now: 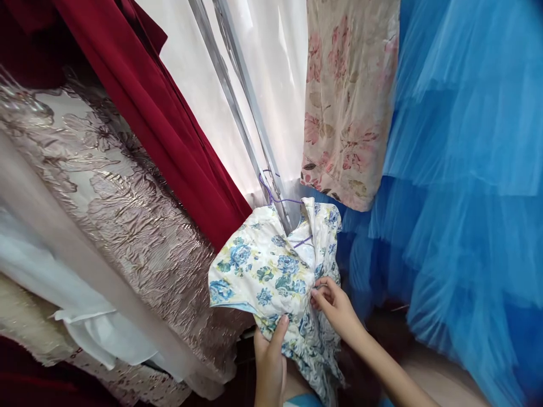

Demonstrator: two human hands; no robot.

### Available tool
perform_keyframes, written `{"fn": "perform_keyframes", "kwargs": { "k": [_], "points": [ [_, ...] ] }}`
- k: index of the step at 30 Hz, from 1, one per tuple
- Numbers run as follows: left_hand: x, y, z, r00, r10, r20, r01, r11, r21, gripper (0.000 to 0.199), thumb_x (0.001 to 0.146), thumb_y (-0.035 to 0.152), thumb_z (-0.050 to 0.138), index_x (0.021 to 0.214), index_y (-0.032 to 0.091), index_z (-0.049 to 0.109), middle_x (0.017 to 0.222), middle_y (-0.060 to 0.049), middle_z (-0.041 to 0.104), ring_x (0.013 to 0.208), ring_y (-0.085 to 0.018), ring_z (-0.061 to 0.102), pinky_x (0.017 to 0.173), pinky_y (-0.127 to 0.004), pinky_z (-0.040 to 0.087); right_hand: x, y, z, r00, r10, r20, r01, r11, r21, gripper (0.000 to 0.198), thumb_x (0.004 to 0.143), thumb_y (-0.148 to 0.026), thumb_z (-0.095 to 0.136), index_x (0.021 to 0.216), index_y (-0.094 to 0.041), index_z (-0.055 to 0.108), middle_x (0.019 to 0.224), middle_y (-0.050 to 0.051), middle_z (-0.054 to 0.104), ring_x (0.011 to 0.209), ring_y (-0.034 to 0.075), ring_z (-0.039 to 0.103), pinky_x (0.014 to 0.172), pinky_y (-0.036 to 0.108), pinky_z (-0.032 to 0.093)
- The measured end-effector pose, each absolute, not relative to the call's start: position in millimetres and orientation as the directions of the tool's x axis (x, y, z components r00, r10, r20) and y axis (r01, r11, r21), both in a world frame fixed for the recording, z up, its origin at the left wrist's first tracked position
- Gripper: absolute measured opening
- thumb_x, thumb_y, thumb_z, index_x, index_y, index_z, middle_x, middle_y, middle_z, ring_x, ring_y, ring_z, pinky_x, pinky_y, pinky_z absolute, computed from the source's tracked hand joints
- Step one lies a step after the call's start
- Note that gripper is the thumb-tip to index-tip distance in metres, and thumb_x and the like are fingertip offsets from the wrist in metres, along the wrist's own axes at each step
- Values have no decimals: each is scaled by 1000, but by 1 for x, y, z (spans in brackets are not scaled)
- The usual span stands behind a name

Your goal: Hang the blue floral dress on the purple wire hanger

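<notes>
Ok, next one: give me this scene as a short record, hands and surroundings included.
Garment: white with blue flowers
Hanger: purple hanger, at the garment's neck
Left hand: grips the garment low, thumb in front
Right hand: pinches its front
Behind: metal poles
Left side: red cloth
Right side: blue ruffled dress

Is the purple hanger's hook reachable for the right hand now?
Probably yes: the hook shows uncovered above the blue-floral garment, though the right hand would first need to release this garment.
</notes>
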State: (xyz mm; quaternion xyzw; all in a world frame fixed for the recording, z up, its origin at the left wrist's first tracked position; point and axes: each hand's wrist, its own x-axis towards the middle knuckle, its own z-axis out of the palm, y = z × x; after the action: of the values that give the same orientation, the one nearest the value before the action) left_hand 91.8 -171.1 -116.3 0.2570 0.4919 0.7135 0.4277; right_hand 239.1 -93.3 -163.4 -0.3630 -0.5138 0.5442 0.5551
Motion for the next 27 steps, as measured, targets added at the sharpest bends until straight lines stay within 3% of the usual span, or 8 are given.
{"fn": "perform_keyframes", "kwargs": {
  "k": [3, 10, 18, 21, 24, 25, 27],
  "points": [
    [90, -173, -115, -469, 877, -105, -409, -111, 906, 81, 70, 32, 83, 142, 22, 48, 130, -15, 64, 124, -34, 59, 103, -46, 50, 238, -92, -158, -94, 978, 186, -237, 159, -958, 32, 90, -49, 60, 102, -22, 50, 68, -3, 55, 67, 18, 59, 63, 28, 47],
    [90, -174, -111, -456, 888, -52, -335, -117, 935, 77, 75, 35, 78, 144, 25, 45, 133, -13, 63, 125, -32, 58, 100, -44, 53, 243, -93, -141, -93, 964, 247, -22, 246, -969, 25, 91, -43, 58, 91, -19, 58, 70, 0, 57, 64, 16, 53, 62, 29, 43],
    [94, -170, -108, -519, 855, -27, -274, -136, 952, 67, 79, 34, 75, 141, 23, 50, 136, -14, 59, 127, -33, 56, 102, -45, 51, 247, -96, -143, -101, 971, 215, -18, 214, -977, 18, 90, -33, 55, 81, -18, 57, 62, -3, 48, 58, 14, 48, 58, 26, 37],
    [87, -164, -111, -623, 777, 93, -128, -219, 967, 73, 79, 32, 75, 144, 25, 44, 146, -14, 50, 136, -32, 46, 112, -47, 41, 248, -103, -146, -97, 982, 161, -25, 159, -987, 15, 88, -31, 55, 79, -18, 56, 58, -5, 47, 55, 14, 47, 56, 25, 35],
    [75, -162, -118, -717, 619, 321, 182, -279, 943, 77, 76, 32, 78, 144, 25, 43, 153, -12, 41, 142, -30, 37, 117, -46, 32, 248, -111, -145, -135, 984, 113, -43, 108, -993, 12, 85, -28, 56, 78, -18, 56, 56, -5, 47, 53, 13, 46, 54, 24, 34],
    [72, -163, -120, -699, 592, 401, 286, -282, 916, 70, 76, 32, 78, 139, 24, 48, 149, -12, 45, 140, -30, 40, 116, -45, 34, 247, -114, -144, -151, 983, 106, -49, 100, -994, 11, 85, -27, 55, 78, -18, 56, 56, -6, 47, 52, 13, 45, 54, 24, 34],
    [69, -166, -122, -562, 670, 484, 413, -280, 867, 43, 79, 34, 74, 119, 20, 64, 128, -12, 62, 123, -29, 55, 108, -42, 44, 246, -119, -140, -178, 979, 102, -58, 93, -994, 9, 84, -23, 55, 77, -18, 57, 55, -6, 46, 52, 12, 44, 54, 24, 33]
  ]
}}
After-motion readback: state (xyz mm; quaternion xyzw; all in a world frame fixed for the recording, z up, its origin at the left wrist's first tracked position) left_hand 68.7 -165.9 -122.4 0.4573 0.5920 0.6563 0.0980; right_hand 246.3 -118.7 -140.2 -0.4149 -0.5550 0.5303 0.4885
